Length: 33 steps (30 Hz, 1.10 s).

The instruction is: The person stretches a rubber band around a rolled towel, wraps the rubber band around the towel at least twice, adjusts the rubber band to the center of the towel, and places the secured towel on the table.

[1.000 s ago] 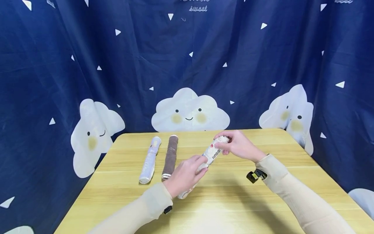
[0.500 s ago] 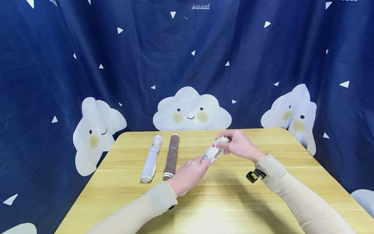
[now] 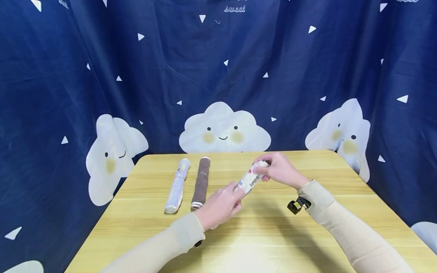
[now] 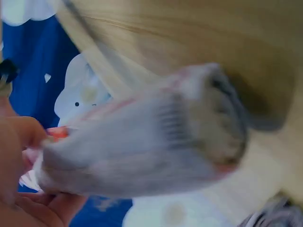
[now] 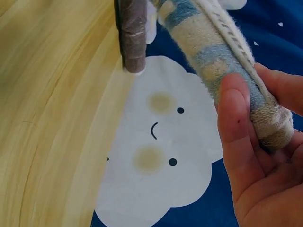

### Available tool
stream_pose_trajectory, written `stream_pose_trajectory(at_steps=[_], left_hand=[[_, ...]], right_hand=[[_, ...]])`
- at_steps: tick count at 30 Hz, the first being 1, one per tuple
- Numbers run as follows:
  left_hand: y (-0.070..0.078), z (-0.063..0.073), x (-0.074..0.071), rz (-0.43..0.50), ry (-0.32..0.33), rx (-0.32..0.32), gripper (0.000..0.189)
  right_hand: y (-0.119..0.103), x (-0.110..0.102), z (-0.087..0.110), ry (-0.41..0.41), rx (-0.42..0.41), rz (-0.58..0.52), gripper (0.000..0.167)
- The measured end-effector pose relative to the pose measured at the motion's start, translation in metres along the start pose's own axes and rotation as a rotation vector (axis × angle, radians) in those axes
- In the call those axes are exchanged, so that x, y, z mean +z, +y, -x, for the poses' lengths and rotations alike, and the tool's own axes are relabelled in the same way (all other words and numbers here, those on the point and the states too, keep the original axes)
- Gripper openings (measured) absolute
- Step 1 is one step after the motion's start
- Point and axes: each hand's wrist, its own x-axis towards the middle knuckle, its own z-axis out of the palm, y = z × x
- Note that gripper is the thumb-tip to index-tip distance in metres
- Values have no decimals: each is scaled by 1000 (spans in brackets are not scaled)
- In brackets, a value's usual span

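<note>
A rolled towel (image 3: 248,182), white with dark "RABBI" lettering and a small red print, is held slanted above the table between both hands. My left hand (image 3: 220,205) grips it around the middle and covers most of its near part. In the left wrist view the near end of the towel (image 4: 142,146) sticks out past the fingers, blurred. At the far end, my right hand (image 3: 280,169) pinches the towel between thumb and fingers. The right wrist view shows blue and beige patches on the towel (image 5: 208,56), with the thumb (image 5: 234,109) pressed along its side.
To the left on the wooden table (image 3: 143,235) lie a lavender rolled towel (image 3: 175,191) and a brown rolled towel (image 3: 201,180), side by side. The brown one's near end is close to my left hand. A dark blue curtain (image 3: 225,83) with clouds hangs behind the table.
My left hand has shifted and turned over the towel, now covering its near part, which showed below the hand a second ago. The right hand has stayed at the far end.
</note>
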Motion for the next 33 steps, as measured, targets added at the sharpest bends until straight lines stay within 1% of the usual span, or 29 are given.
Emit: stream_pose_trajectory(at_steps=[4, 7, 10, 12, 14, 15, 19, 22, 26, 33], left_hand=[[-5, 3, -4, 245, 40, -73, 12], [-7, 5, -7, 410, 59, -132, 23], [-8, 6, -7, 584, 58, -180, 31], [-8, 6, -8, 675, 64, -203, 29], [-7, 5, -9, 732, 70, -214, 25], [-6, 5, -10, 747, 74, -220, 24], [-3, 1, -12, 755, 88, -218, 21], [0, -3, -14, 763, 96, -197, 19], [2, -5, -14, 749, 102, -165, 17], [2, -6, -10, 728, 94, -147, 13]], right_hand=[[-4, -5, 1, 1, -6, -24, 18], [-7, -8, 2, -16, 6, -59, 21], [-8, -11, 5, -41, 31, -88, 23], [-7, -12, 7, -53, 39, -100, 23], [-6, -13, 9, -56, 40, -118, 24], [-5, -13, 10, -54, 38, -130, 24], [-3, -14, 11, -45, 24, -168, 28], [-1, -14, 11, -41, 11, -202, 29], [1, -14, 12, -31, -2, -249, 29], [7, -13, 10, -19, 4, -258, 30]])
